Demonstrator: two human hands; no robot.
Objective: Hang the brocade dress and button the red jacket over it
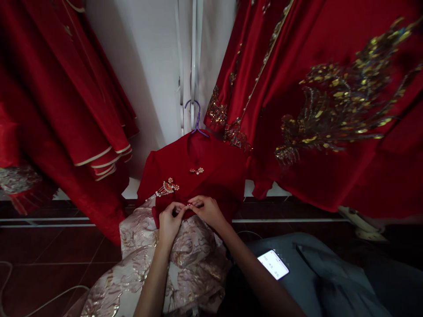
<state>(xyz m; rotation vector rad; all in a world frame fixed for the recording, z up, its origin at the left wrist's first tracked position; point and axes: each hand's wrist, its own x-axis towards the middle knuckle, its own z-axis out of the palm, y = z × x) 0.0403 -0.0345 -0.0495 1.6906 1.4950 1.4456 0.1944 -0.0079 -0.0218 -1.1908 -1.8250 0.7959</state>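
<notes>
A small red jacket (214, 174) hangs on a purple hanger (197, 119) over a pale patterned brocade skirt (194, 264). It has pearl-and-bead fastenings: one near the collar (197, 171) and a tasselled one (167, 188) at the left. My left hand (170, 220) and my right hand (208, 209) meet at the jacket's lower front. Both pinch at a small pearl fastening (189, 205) between their fingertips, gripping the red cloth around it.
Long red gowns hang on both sides: plain with cream trim at the left (66, 110), gold sequin embroidery at the right (330, 110). A white wall (155, 66) lies behind. A lit phone (273, 264) rests on grey cloth on my lap. White cables (39, 299) trail on the dark floor.
</notes>
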